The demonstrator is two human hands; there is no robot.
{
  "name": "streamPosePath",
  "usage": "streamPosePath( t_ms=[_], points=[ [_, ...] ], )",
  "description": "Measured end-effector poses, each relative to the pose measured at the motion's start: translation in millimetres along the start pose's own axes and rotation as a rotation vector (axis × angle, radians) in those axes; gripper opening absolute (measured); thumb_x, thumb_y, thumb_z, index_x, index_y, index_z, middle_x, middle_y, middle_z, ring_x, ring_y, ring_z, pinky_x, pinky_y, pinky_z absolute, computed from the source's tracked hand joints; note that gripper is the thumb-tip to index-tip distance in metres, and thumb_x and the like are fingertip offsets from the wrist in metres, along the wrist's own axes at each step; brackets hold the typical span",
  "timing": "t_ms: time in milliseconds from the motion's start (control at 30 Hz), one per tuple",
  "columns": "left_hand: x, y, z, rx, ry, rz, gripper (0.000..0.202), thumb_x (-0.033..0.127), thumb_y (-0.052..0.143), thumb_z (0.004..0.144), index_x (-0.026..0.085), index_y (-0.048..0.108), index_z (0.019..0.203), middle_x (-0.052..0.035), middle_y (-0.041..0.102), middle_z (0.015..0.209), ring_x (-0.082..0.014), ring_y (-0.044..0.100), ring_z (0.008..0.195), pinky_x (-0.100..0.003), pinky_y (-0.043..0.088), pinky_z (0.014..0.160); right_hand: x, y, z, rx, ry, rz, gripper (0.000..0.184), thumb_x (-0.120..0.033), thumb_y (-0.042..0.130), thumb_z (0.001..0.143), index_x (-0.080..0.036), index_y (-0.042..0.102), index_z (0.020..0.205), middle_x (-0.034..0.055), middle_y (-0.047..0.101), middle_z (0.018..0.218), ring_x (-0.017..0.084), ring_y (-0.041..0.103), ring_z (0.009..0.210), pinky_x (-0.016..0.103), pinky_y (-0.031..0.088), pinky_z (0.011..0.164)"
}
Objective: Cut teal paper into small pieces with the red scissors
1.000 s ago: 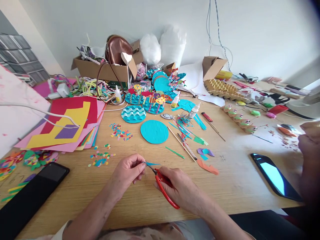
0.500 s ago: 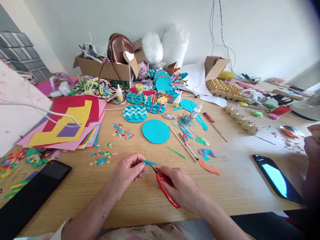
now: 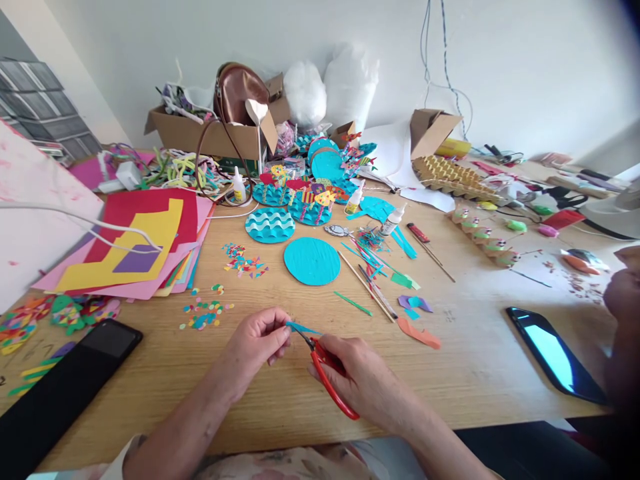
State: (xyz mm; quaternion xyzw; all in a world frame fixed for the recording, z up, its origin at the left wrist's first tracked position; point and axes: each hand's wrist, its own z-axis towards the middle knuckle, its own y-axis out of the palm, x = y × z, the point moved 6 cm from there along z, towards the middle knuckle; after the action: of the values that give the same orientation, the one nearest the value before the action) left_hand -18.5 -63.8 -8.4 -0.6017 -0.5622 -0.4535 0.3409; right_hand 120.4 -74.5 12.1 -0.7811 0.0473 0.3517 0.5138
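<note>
My left hand (image 3: 255, 347) pinches one end of a thin teal paper strip (image 3: 303, 328) just above the wooden table (image 3: 475, 360). My right hand (image 3: 365, 377) grips small red-handled scissors (image 3: 327, 377), and their blades meet the strip near its middle. Both hands are closed, close together at the table's near edge. A plain teal cardboard disc (image 3: 312, 261) lies beyond them, with a wavy-topped teal disc (image 3: 270, 225) further back.
Stacked coloured paper sheets (image 3: 135, 247) lie at left, confetti bits (image 3: 205, 313) near my left hand. A black phone (image 3: 107, 340) sits front left, another lit phone (image 3: 553, 353) at right. Cardboard boxes (image 3: 210, 137), glue bottles and sticks crowd the back. Another person's hand (image 3: 623, 293) shows at far right.
Almost nothing: my hands stay at the same spot with the scissors at the strip. The view has shifted slightly.
</note>
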Motion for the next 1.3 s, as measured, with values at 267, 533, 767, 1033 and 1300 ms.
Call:
streamPosePath(
  t_ms=[267,533,767,1033,1300],
  points=[
    [1.2,1.3,-1.8,-0.011,-0.035,-0.006,0.015,0.030,0.056,0.064,0.016,0.052,0.065,0.0070,0.047,0.050,-0.0057,0.039,0.043,-0.017,0.029,0.040,-0.9,0.9,-2.7,0.003,0.011,0.005,0.023,-0.032,0.041,0.085,-0.019,0.045,0.067,-0.0024,0.051,0.058,0.008,0.039,0.050,0.021,0.023,0.049],
    [-0.5,2.9,-0.6,-0.022,-0.052,0.016,0.015,0.031,0.055,0.064,0.016,0.051,0.065,0.0072,0.047,0.049,-0.0050,0.039,0.043,-0.016,0.029,0.039,-1.5,1.8,-4.1,0.026,0.016,-0.021,0.022,-0.031,0.042,0.084,-0.019,0.044,0.065,-0.0026,0.049,0.056,0.008,0.038,0.049,0.021,0.023,0.050],
    [-0.6,2.9,-0.5,-0.025,-0.063,0.021,0.015,0.030,0.055,0.063,0.016,0.051,0.065,0.0069,0.048,0.049,-0.0050,0.040,0.043,-0.016,0.030,0.039,-0.3,2.6,-3.6,0.030,0.030,-0.080,0.022,-0.032,0.042,0.084,-0.019,0.047,0.067,-0.0012,0.053,0.058,0.010,0.042,0.050,0.022,0.023,0.049],
    [-3.9,2.9,0.6,-0.021,-0.072,0.025,0.015,0.030,0.056,0.063,0.015,0.052,0.066,0.0066,0.050,0.049,-0.0049,0.042,0.042,-0.016,0.030,0.038,4.5,6.6,-1.3,0.043,0.069,-0.142,0.021,-0.031,0.041,0.084,-0.019,0.050,0.070,0.0023,0.061,0.062,0.013,0.052,0.054,0.023,0.024,0.050],
    [-8.2,0.1,0.4,-0.009,-0.055,0.003,0.014,0.029,0.057,0.066,0.016,0.052,0.069,0.0059,0.051,0.053,-0.0056,0.043,0.045,-0.016,0.031,0.039,4.0,7.3,-4.9,0.054,0.054,-0.109,0.019,-0.028,0.042,0.083,-0.018,0.051,0.069,0.0015,0.059,0.060,0.012,0.050,0.052,0.022,0.025,0.050]
  ],
)
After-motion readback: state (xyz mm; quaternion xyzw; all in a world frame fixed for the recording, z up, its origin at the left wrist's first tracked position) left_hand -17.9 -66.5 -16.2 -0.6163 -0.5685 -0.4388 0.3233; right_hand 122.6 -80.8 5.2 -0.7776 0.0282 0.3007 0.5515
